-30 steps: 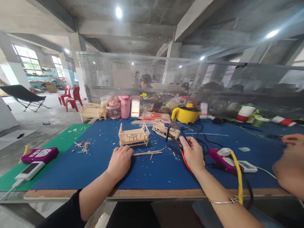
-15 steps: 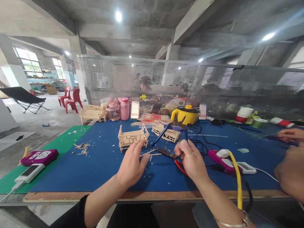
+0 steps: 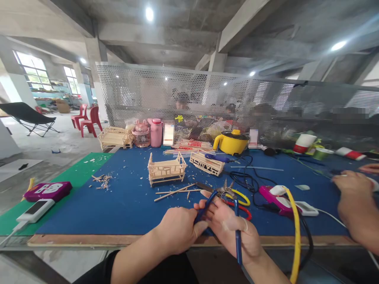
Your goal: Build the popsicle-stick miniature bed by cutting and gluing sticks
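Note:
Near the table's front edge, my right hand (image 3: 233, 232) and my left hand (image 3: 179, 228) together hold blue-handled pliers (image 3: 220, 197). My left fingers close on one blue handle; the other handle runs across my right palm. The metal jaws point away from me. Beside the jaws lie red-handled pliers (image 3: 241, 207) and a yellow-handled tool (image 3: 241, 196). Thin wooden sticks (image 3: 174, 192) lie on the blue mat (image 3: 118, 201) just beyond my hands. Farther back stands a small wooden stick-built crib (image 3: 166, 170), with a second wooden frame (image 3: 206, 163) to its right.
A yellow pot (image 3: 231, 142), pink bottles (image 3: 149, 133) and another wooden model (image 3: 114, 138) line the back by a perforated screen. A pink power strip (image 3: 280, 199) with cables sits right. Another person's hands (image 3: 357, 205) work at far right. A phone (image 3: 35, 209) and purple box (image 3: 47, 190) lie left.
Both my hands have drawn back toward the front edge. The blue-handled pliers, held up over the mat by my right hand before, now sit lower, gripped by both hands.

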